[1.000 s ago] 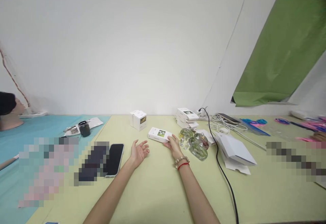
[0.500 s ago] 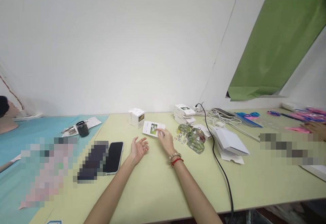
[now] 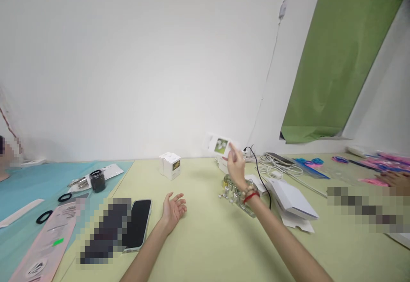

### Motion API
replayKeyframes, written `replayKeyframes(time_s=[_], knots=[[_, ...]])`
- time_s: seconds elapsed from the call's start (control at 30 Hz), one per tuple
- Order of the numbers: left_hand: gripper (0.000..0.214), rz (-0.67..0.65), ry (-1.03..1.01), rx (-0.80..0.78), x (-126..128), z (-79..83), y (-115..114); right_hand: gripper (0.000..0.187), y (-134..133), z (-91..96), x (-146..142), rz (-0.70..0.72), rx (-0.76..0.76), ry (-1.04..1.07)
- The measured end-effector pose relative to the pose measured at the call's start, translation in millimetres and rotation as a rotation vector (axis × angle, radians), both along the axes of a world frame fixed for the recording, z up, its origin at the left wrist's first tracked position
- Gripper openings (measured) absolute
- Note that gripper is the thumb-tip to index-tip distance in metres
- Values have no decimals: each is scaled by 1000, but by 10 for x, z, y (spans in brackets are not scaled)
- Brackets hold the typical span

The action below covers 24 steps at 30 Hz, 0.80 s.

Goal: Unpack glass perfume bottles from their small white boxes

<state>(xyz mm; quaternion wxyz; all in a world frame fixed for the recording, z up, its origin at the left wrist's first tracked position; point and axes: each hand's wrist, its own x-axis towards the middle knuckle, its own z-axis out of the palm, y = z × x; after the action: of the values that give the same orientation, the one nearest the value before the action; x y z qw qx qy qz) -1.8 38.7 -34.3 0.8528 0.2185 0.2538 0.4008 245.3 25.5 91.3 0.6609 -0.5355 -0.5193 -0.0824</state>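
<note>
My right hand is closed on one end of a small flat white box with a green picture on it. It holds the box raised above the back of the table, in front of a stack of similar white boxes, mostly hidden. Below my right wrist lie clear, shiny glass-like pieces, partly covered by the arm. My left hand rests on the table, palm up, fingers loosely curled and apart, with nothing in it. Behind it stands a white cube-shaped box with a dark picture on one side.
A phone lies left of my left arm. An opened white box, a black cable and coiled white cables are at right. A dark jar stands on the blue cloth. Another person's hand shows far right.
My right hand has lifted the flat white box off the table and carried it right and back towards the stack. My left hand stays palm up. The view has tilted up slightly.
</note>
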Motion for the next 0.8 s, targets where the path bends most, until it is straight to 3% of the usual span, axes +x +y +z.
replayKeyframes(time_s=[0.07,0.17,0.33,0.5,0.67,0.8], knots=[[30,-6,6,-6,-1,-2,6,51,133,158,297,-1,8,195],[30,-2,11,-12,-3,-8,19,57,295,157,711,62,-271,453],[30,7,4,-28,15,7,43,56,387,-32,1038,134,-497,504],[31,-22,20,-39,32,25,62,50,329,54,1109,185,-614,478],[32,-58,-5,-3,49,-44,130,61,231,199,1100,103,-840,200],[34,-97,-34,6,55,-77,186,65,350,234,643,-8,-911,-264]])
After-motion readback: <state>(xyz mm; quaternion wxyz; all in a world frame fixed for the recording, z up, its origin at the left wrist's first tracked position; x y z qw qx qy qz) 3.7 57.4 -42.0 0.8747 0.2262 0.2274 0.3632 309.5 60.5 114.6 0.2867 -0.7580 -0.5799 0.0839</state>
